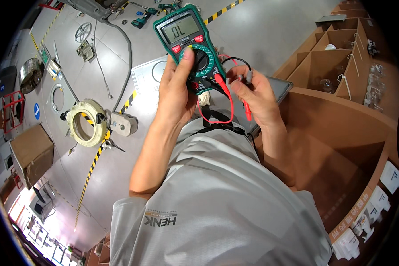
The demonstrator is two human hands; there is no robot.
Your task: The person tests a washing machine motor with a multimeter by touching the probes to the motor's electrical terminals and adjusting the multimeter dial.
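My left grip (173,91) wraps a green multimeter (180,30), thumb resting by its round dial (201,60), the meter raised in front of me above the grey floor (115,181), while my curled right grip (262,95), just beside it, pinches a red probe (248,111) and a grey-ended black lead (249,76); a pale yellow ring (85,138) lies at left, brown compartments (341,117) stand at right

Green multimeter (201,59), tilted, switched on; red lead (232,111) plugged in.
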